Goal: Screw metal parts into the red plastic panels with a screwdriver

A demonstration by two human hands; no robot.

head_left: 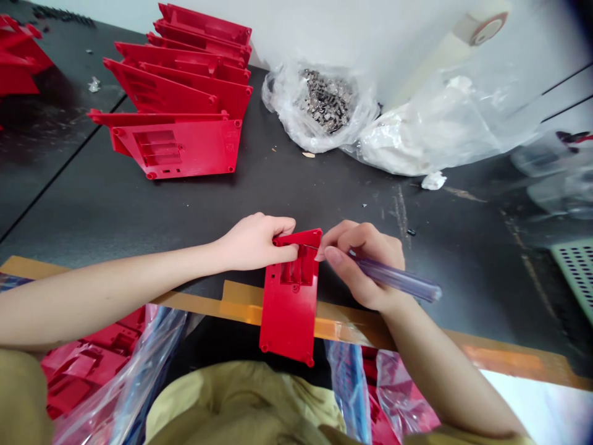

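My left hand point(259, 242) grips a red plastic panel point(291, 318) at its upper end, thumb and fingers pinched on the slotted part. The panel lies over the taped front edge of the dark table, its lower end sticking out past the edge. My right hand point(364, 259) is closed around a tool with a clear purple handle point(403, 281), whose butt points to the right. The tool's tip is hidden by my fingers. The right fingertips are at the panel's upper right edge, beside the slots.
Several red panels point(185, 145) stand in a row at the back left. An open plastic bag of small metal clips point(327, 102) lies behind, next to a white plastic bag point(407, 136). A green basket point(577, 266) sits far right. Bags of red parts point(88, 364) are below the edge.
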